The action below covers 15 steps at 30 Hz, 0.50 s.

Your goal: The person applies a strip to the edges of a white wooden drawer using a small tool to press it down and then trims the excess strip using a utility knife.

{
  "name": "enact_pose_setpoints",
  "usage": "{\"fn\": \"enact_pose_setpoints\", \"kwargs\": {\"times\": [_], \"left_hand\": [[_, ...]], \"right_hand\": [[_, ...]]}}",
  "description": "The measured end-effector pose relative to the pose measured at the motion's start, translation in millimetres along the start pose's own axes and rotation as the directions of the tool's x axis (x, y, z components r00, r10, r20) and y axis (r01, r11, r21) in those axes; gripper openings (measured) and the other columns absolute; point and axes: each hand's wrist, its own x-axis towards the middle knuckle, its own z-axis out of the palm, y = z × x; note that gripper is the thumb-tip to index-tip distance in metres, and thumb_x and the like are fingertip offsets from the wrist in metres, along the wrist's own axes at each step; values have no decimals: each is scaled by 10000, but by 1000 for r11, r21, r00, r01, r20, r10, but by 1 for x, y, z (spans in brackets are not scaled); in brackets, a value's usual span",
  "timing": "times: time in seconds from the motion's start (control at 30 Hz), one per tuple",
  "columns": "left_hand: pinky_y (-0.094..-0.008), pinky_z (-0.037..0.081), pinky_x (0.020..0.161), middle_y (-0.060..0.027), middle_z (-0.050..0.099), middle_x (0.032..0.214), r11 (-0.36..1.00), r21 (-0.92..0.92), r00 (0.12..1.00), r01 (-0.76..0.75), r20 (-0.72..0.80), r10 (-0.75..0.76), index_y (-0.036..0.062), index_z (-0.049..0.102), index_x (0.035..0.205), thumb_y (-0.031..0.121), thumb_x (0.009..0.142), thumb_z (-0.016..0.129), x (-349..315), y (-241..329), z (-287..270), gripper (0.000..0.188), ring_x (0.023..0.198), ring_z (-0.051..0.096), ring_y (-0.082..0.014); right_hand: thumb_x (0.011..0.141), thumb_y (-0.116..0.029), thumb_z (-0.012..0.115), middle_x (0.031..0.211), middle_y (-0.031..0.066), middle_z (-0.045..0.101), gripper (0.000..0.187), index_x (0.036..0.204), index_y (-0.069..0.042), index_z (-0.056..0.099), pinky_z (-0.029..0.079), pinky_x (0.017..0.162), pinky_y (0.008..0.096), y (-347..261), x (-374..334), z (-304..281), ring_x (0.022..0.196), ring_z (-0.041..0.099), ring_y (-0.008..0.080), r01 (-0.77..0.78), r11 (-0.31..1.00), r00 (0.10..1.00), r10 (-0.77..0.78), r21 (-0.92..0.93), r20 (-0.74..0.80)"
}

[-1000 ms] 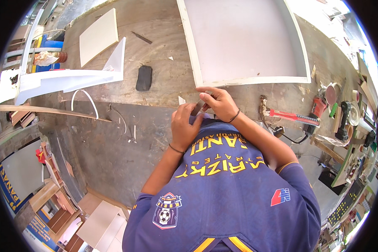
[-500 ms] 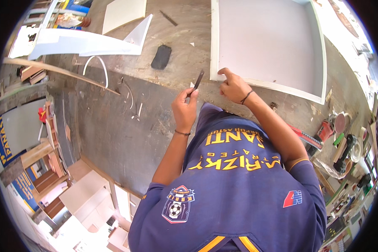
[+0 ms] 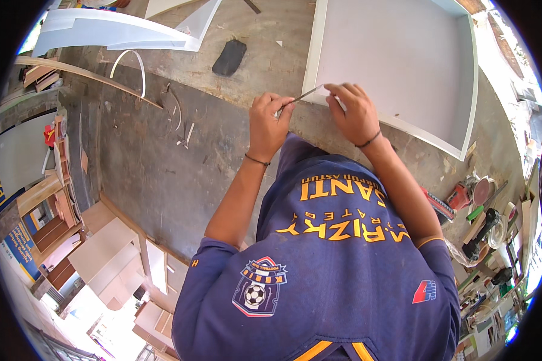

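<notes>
My left hand (image 3: pixel 270 123) is closed on a thin, dark, flat blade-like tool (image 3: pixel 308 95), pinched between thumb and fingers. Its narrow end points up and to the right, toward my right hand (image 3: pixel 354 114). That hand's index fingertip is at or very near the tip, while the thumb stands apart from it; I cannot tell whether they touch. Just beyond both hands lies a shallow white tray-like panel (image 3: pixel 397 54) with raised edges. Its near left corner is right behind my right fingers.
On the worktable lie a black pad (image 3: pixel 229 58), a dark flat strip (image 3: pixel 251 6) and white sheet pieces (image 3: pixel 117 30). A curved white strip (image 3: pixel 142 72) is at the left. Right of me are a red power tool (image 3: pixel 459 197) and other tools. Cabinets (image 3: pixel 108 256) stand lower left.
Both hands have come together higher in the view. The blade has tilted rightward, its tip now by my right fingers, which have left the panel's corner. The view has shifted slightly.
</notes>
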Motion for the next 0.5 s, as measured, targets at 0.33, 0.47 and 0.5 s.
{"fn": "enact_pose_setpoints", "kwargs": {"times": [0.33,0.47,0.5], "left_hand": [[-347,465,750,-84,647,839,999,-54,1000,-3,-16,2,46,734,907,107,812,722,-1,-7,9,113,829,597,-257],[-348,461,737,-77,647,831,1000,-5,999,-28,-34,28,51,733,893,103,809,722,-4,-7,12,99,823,596,-251],[-351,460,735,-77,647,829,999,10,999,-32,-42,33,52,732,889,102,807,722,-4,-7,12,96,821,596,-253]], "right_hand": [[886,-82,630,939,160,702,195,1066,-20,674,523,760,347,16,14,25,836,682,285,-150,962,989,145,228,37],[880,-97,634,915,165,698,148,997,-21,684,519,745,362,16,15,23,827,679,303,-130,968,991,125,213,37],[871,-102,633,906,165,693,139,977,-27,683,517,742,379,15,15,23,829,671,321,-128,966,992,124,223,31]]}}
